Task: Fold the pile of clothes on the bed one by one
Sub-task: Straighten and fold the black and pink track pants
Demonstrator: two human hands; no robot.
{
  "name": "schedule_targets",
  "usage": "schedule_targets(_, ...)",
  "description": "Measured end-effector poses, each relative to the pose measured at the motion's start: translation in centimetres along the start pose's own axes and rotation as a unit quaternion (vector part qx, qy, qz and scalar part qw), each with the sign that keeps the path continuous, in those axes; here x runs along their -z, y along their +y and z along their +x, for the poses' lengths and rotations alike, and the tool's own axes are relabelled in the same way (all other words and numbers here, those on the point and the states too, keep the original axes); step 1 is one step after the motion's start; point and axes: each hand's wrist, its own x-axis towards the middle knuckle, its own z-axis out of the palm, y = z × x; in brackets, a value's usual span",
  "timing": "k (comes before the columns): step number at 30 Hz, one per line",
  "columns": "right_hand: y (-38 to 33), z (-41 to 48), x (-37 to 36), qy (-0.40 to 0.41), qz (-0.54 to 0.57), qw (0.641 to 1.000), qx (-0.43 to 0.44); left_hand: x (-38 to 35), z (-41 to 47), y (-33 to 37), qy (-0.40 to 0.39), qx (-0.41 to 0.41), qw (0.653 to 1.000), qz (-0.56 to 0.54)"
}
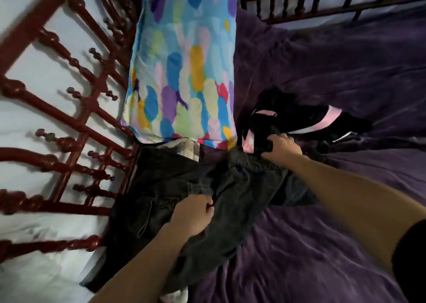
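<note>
The dark grey jeans (242, 199) are held crumpled on the purple bedspread (322, 245) — mid-cloth is pinched by the left hand (191, 215), the far edge clutched by the right hand (282, 149). Their length runs near-left to far-right. The near end is covered by the left forearm; the border with the black-and-pink garment (311, 120) is unclear.

A patterned pillow (184, 72), a purple blanket (334, 72), dark red wooden rails (69, 118)
The pillow lies on the blanket beside the left rails; more rails cross the far side, with a pale surface (23, 14) behind.
</note>
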Motion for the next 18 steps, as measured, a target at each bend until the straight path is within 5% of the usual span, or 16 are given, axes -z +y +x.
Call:
schedule_targets(8, -1.8, 10.8, -6.7, -0.063, -0.008, 0.995, -0.071, -2.4, 7.7, -4.9, -0.034, 0.067, 0.995, -0.064)
schedule_targets(14, 3.0, 9.1, -8.1, 0.089, 0.224, 0.954, -0.179, -3.9, 10.9, -5.7, -0.063, 0.058, 0.992, -0.091)
schedule_targets(18, 3.3, 4.7, -5.7, 0.143, 0.270, 0.934, -0.182, -3.0, 12.0, -4.5, -0.062, 0.044, 0.993, -0.093)
